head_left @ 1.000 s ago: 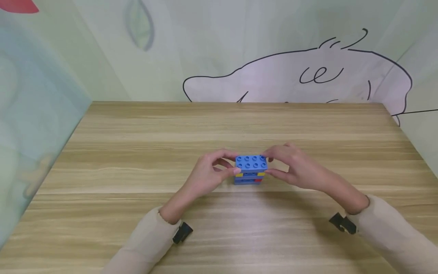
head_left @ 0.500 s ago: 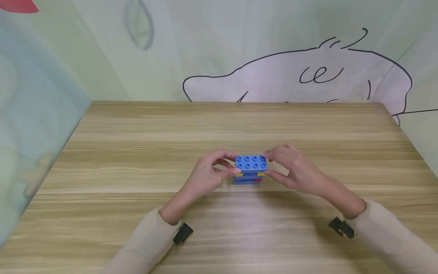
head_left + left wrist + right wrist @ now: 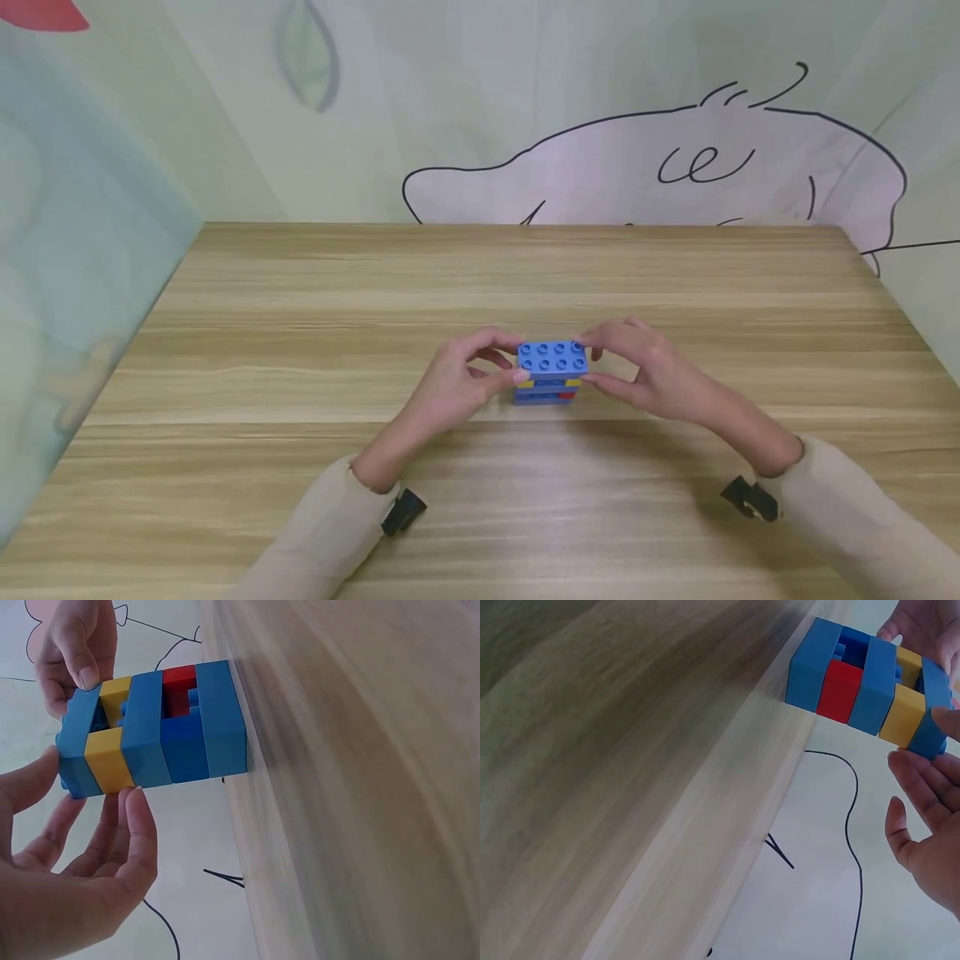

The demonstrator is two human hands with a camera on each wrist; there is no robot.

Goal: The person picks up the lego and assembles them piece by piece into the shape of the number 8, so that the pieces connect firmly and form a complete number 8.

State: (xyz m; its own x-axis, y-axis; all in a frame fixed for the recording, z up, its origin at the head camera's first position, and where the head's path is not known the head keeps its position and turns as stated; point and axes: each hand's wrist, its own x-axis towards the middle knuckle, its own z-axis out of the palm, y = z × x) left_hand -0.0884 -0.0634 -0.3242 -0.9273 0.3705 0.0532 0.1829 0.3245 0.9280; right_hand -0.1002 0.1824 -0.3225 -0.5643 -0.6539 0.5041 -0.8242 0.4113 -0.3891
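A small tower of toy building bricks stands on the wooden table (image 3: 337, 350), topped by a blue eight-stud brick (image 3: 552, 357). My left hand (image 3: 453, 379) pinches this top brick at its left end, thumb at the near corner and index finger at the far one. At the right end my right hand (image 3: 660, 371) pinches it likewise between thumb and index finger. Under it come two spaced yellow bricks (image 3: 109, 760), then a long blue brick (image 3: 146, 735). Lower down sit a red brick (image 3: 840, 691) and a short blue brick (image 3: 185, 750), over a blue base brick (image 3: 223, 720).
Behind the table hangs a pale backdrop (image 3: 480, 100) with a black line drawing. Beige sleeves (image 3: 315, 517) and black wrist straps (image 3: 403, 512) lie low over the near part of the table.
The right wrist has shifted slightly toward the near side. Both hands keep their hold on the top blue brick, and the tower stays in place.
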